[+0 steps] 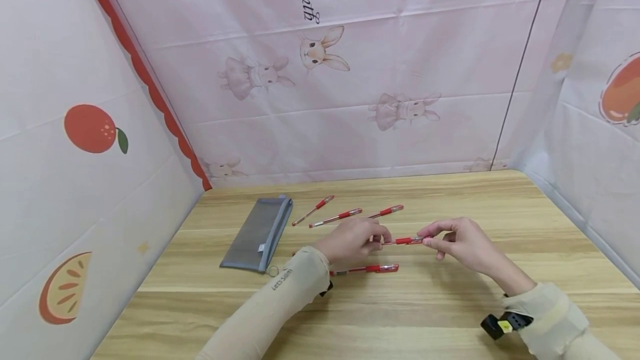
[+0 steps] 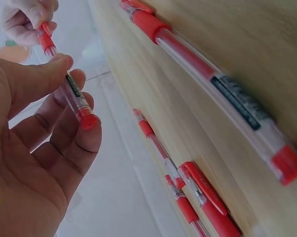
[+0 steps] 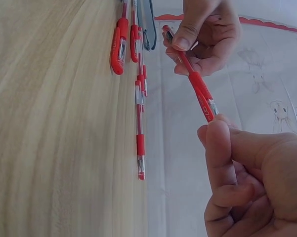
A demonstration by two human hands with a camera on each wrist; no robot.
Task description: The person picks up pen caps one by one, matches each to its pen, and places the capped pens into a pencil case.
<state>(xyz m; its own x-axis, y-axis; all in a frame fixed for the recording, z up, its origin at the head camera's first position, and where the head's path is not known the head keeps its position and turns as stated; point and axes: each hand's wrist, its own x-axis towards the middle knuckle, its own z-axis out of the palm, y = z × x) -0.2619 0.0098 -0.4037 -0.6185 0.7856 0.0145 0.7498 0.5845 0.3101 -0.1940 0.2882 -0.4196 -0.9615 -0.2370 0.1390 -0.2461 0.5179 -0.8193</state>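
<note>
Above the table, both hands hold one red gel pen [image 1: 407, 240] between them. My left hand [image 1: 352, 239] pinches its clear barrel near the red end plug, thumb against fingers, as the left wrist view shows. At the capped end, my right hand [image 1: 462, 243] pinches the tip of the red cap with thumb and fingertips. A similar red pen [image 1: 372, 269] lies on the table below the hands, partly behind the left wrist. Beyond the left hand lie more red pens: one [image 1: 314, 210] tilted, one [image 1: 336, 218] beside it, and another [image 1: 387, 211] partly hidden by that hand.
A grey mesh zip pouch [image 1: 252, 232] lies flat at the left of the wooden table [image 1: 400, 315], with a metal ring [image 1: 272, 271] at its near corner. Printed fabric walls [image 1: 350, 143] enclose the table at the back and both sides.
</note>
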